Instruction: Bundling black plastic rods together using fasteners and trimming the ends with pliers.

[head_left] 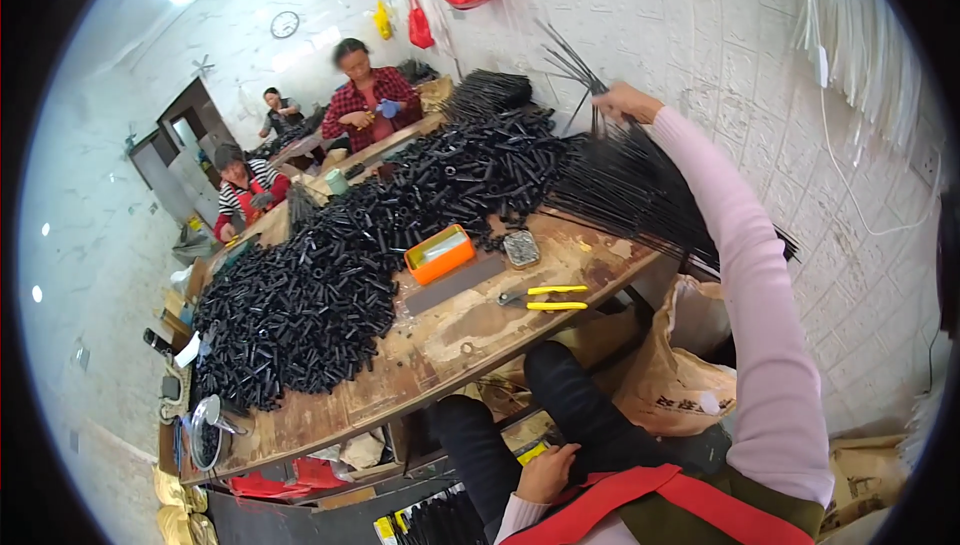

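With my right arm (745,245) stretched out to the far right, my right hand (626,105) is closed around several thin black rods (572,67), their ends spread up and left of the fist. Below it lies a large pile of similar long black rods (640,190) at the table's right end. My left hand (546,473) rests low by my lap, its fingers curled; whatever may be inside is hidden. Pliers (545,299) with yellow handles lie near the table's front edge. A big heap of short black tubes (320,295) covers much of the wooden table (455,345).
An orange box (440,254) and a clear container of small pieces (521,249) stand mid-table. A metal bowl (208,435) sits at the near left. Sacks (680,375) stand below the right end. Co-workers (370,100) sit at the far side. White strands (865,40) hang on the wall.
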### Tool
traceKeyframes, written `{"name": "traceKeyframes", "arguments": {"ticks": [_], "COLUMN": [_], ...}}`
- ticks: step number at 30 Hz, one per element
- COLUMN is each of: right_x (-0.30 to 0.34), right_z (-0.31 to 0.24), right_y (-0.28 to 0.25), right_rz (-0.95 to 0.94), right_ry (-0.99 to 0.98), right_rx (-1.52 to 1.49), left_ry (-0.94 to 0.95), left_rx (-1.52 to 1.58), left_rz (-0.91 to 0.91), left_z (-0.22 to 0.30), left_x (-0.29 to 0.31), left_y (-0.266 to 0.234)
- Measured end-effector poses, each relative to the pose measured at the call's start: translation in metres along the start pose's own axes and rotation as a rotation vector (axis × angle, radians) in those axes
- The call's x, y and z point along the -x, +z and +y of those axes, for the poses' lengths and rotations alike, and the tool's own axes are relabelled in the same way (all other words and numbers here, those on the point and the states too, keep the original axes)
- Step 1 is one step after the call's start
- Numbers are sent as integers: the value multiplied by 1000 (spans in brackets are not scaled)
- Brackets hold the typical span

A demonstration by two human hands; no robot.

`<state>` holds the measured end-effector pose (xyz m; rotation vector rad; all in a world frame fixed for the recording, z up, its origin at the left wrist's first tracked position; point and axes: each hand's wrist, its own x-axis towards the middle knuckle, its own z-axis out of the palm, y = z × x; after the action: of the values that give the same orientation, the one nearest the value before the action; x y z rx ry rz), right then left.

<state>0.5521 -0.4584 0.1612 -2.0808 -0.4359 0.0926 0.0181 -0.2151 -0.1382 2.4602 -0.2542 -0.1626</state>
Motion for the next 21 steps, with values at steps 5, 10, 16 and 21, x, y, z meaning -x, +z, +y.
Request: {"name": "traceKeyframes", "arguments": {"ticks": [5,10,16,21], "right_x": [-7,98,198,207], "right_z": [-81,-165,-202,-222], "right_y": [79,169,262,285], "right_rz": [83,-348,-425,-472], "right_ry": [-220,-105,-139,-167], "right_rx": [-629,-922,-965,-915], "left_ry": [167,-36,80,-357], "left_rx": [190,657,556,481], "left_rz": [33,613,420,265], "left_z": [10,41,56,19], "left_x": [-11,-27,-57,53], "left_y": [-34,-189,-222,-199]}}
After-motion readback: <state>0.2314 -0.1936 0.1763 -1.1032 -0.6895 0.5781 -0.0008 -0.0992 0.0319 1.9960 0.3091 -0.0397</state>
